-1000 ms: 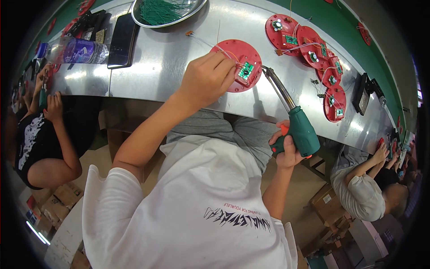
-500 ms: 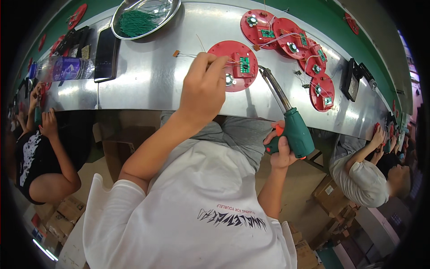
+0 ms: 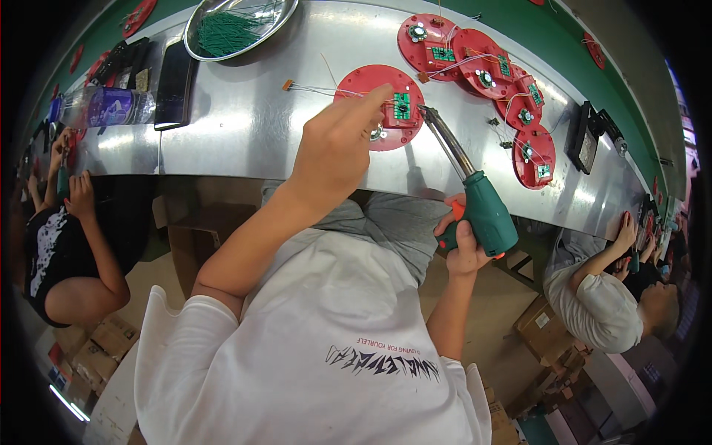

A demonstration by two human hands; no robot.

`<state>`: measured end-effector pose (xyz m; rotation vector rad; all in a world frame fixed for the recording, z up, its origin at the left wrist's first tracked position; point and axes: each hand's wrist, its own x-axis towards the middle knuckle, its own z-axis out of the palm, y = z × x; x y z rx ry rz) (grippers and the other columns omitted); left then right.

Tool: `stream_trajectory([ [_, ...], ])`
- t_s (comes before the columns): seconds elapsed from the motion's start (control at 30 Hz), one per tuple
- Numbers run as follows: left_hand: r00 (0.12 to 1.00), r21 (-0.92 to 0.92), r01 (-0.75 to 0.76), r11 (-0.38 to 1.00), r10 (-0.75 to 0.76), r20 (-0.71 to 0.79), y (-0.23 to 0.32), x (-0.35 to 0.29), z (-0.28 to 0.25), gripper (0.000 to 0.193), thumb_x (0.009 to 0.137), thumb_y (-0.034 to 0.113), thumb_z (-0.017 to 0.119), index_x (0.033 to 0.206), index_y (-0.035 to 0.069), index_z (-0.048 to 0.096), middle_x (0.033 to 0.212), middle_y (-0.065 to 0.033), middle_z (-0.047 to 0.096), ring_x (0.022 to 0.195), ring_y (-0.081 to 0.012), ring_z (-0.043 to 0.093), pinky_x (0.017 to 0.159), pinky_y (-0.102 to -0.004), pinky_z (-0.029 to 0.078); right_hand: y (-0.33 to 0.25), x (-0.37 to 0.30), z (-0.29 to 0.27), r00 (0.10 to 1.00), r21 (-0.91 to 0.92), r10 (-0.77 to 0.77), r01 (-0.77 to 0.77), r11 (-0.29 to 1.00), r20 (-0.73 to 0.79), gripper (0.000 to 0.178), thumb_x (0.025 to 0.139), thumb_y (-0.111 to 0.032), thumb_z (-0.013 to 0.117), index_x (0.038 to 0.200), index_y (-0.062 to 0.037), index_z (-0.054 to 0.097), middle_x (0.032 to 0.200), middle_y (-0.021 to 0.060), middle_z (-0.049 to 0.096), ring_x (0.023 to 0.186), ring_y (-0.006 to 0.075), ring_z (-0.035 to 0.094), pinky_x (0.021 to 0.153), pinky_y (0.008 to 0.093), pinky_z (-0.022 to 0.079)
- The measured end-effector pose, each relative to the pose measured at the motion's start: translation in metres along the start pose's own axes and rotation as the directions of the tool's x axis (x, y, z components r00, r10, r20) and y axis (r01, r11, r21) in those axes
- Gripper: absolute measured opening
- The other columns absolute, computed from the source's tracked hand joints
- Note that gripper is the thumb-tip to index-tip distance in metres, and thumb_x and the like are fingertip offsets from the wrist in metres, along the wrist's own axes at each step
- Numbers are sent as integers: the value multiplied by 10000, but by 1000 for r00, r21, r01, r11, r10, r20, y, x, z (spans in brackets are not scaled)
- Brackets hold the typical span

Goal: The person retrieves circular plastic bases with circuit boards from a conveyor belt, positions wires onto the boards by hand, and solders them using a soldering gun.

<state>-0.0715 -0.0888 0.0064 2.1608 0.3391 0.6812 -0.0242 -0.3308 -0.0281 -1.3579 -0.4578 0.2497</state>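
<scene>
In front of me on the metal bench lies a round red plastic disc (image 3: 363,78) with a small green circuit board (image 3: 401,106) on it. My left hand (image 3: 335,141) reaches over its left side, the index finger stretched to the board's edge and the other fingers bent. What they pinch is hidden. Thin wires with a small brown connector (image 3: 288,85) run out left from under this hand. My right hand (image 3: 465,248) is closed round the green handle of a soldering gun (image 3: 489,215), with fingers at its orange trigger. The gun's tip is close to the board's right side.
Several red discs with boards and wires (image 3: 486,63) overlap at the right. A steel bowl of green wires (image 3: 241,30) stands at the back left, near a black flat case (image 3: 174,83) and a plastic bottle (image 3: 115,107). Other people sit at both sides.
My left hand's index finger has straightened and moved right, toward the board. The soldering gun has shifted slightly left and up, its tip nearer the board. The disc has moved slightly left.
</scene>
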Motion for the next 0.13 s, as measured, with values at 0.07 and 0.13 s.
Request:
stream_trajectory([
  [0.07, 996, 77, -82, 994, 85, -35, -10, 3, 5, 276, 933, 4, 612, 1204, 5, 662, 943, -170, 679, 862, -299, 666, 750, -368, 529, 1, 0, -2, 1000, -4, 4, -4, 1000, 17, 386, 890, -53, 597, 1254, 74, 576, 1070, 213, 680, 594, 176, 606, 546, 298, 496],
  [0.13, 986, 134, -154, 979, 161, -48, -17, 1, 9, 367, 840, -50, 649, 1202, 10, 646, 1006, -185, 675, 930, -332, 645, 781, -402, 525, 2, 1, -3, 999, -16, 8, -7, 1000, 41, 407, 903, -65, 600, 1286, 70, 568, 1087, 210, 682, 601, 180, 608, 553, 305, 503],
])
